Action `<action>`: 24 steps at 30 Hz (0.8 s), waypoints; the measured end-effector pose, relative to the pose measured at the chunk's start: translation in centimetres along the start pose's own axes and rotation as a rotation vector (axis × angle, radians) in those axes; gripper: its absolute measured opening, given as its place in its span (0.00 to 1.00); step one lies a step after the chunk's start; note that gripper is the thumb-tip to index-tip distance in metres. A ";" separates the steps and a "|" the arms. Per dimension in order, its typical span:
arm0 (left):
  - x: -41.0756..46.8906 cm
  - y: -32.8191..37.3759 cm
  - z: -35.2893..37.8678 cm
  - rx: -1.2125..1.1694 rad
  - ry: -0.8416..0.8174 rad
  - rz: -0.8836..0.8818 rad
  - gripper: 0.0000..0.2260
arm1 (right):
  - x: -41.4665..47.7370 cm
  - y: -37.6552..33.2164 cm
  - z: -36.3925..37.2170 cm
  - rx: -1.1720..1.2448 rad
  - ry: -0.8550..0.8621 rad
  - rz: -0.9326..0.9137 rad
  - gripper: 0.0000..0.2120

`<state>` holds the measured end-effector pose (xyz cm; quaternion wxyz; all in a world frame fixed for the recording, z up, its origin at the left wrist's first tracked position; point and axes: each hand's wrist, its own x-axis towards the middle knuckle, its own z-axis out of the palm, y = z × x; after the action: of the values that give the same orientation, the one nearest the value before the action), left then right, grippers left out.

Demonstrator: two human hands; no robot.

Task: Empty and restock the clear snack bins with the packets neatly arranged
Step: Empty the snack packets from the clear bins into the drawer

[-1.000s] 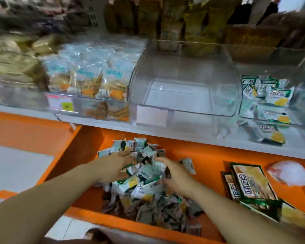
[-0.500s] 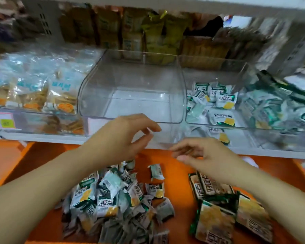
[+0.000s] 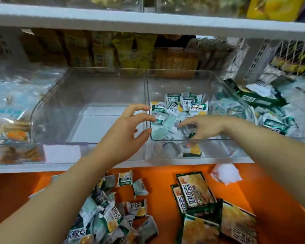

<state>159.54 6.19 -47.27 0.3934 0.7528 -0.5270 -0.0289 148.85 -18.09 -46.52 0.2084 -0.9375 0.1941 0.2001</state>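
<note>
Left hand [image 3: 128,132] and right hand [image 3: 206,127] have risen from the pile [image 3: 109,213] on the orange worktop [image 3: 162,175] to the centre-right bin [image 3: 176,80] of packets [image 3: 176,106], fingers [image 3: 139,107] spread, gripping nothing; hasty scooping risks spilling packets over its front rim.

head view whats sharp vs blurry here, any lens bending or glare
Head view: packets in the right bin and the loose pile below read fairly sharp. Head view: back-shelf bags and left-edge packets are smeared. Head view: the white upper shelf curves slightly, wide-lens distortion; faint sheen on the empty bin.
</note>
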 end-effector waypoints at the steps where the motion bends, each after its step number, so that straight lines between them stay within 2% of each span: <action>1: -0.1 -0.2 0.0 -0.013 0.001 0.002 0.11 | 0.7 0.0 0.2 -0.034 -0.029 0.024 0.39; 4: -0.1 -0.5 0.0 -0.033 0.000 0.010 0.10 | 2.1 1.0 0.5 -0.095 0.014 0.057 0.36; 7: 0.0 -0.4 0.1 -0.061 0.014 0.004 0.09 | 2.4 2.5 0.0 0.057 0.117 0.065 0.30; 10: 0.1 -0.4 0.3 -0.080 0.012 -0.019 0.09 | 2.3 2.9 -0.8 -0.047 0.187 0.122 0.32; 15: 0.1 -0.5 0.3 -0.105 0.018 -0.019 0.09 | 2.0 1.9 -1.1 -0.043 0.044 0.168 0.42; 17: 0.3 -0.5 0.4 -0.116 0.025 -0.024 0.08 | 2.4 1.7 -0.6 -0.089 0.039 0.189 0.42; 20: 0.3 -0.7 0.5 -0.124 0.027 -0.024 0.08 | 3.1 1.8 -0.1 -0.287 0.086 0.238 0.38; 24: 0.2 -0.7 0.6 -0.118 0.022 -0.024 0.08 | 3.1 2.5 -0.1 -0.226 0.083 0.247 0.37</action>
<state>159.92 5.81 -48.03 0.4426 0.7347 -0.5110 -0.0565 150.41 -21.16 -48.63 0.0672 -0.9315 0.2923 0.2058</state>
